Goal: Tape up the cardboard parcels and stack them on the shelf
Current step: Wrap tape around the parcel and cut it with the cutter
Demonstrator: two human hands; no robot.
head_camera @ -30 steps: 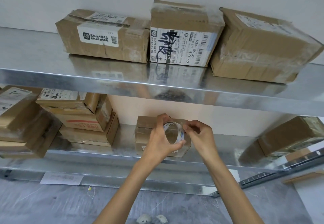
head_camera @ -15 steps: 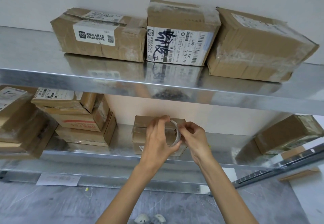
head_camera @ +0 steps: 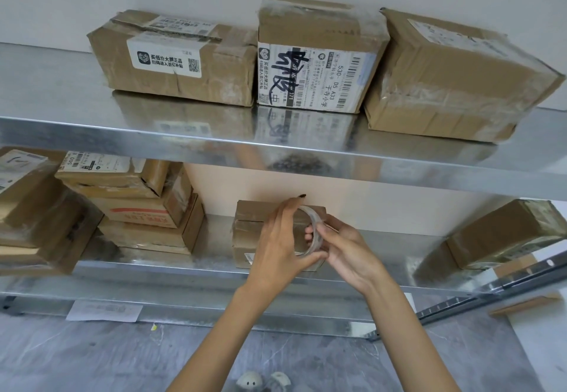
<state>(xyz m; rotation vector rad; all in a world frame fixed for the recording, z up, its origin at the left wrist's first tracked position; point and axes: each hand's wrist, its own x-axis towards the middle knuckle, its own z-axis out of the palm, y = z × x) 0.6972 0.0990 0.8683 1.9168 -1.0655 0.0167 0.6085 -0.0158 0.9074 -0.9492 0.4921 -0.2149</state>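
Left hand (head_camera: 277, 246) and right hand (head_camera: 346, 253) grip the tape roll (head_camera: 316, 228), now turned edge-on (probably freeing its end) for the parcel (head_camera: 249, 226) just behind.

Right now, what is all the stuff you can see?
shelf: one, silver, two levels.
top boxes: three, brown, upper level.
left boxes: several, brown, stacked, lower level left.
small box: one, brown, lower level, behind the grips.
right box: one, brown, lower level right.
tape: one roll, clear, between the grips.
paper: one, white, under the lower level, left.
white shapes: two, bottom edge, too cropped to name.
left grip: one, holds the tape.
right grip: one, pinches the tape.
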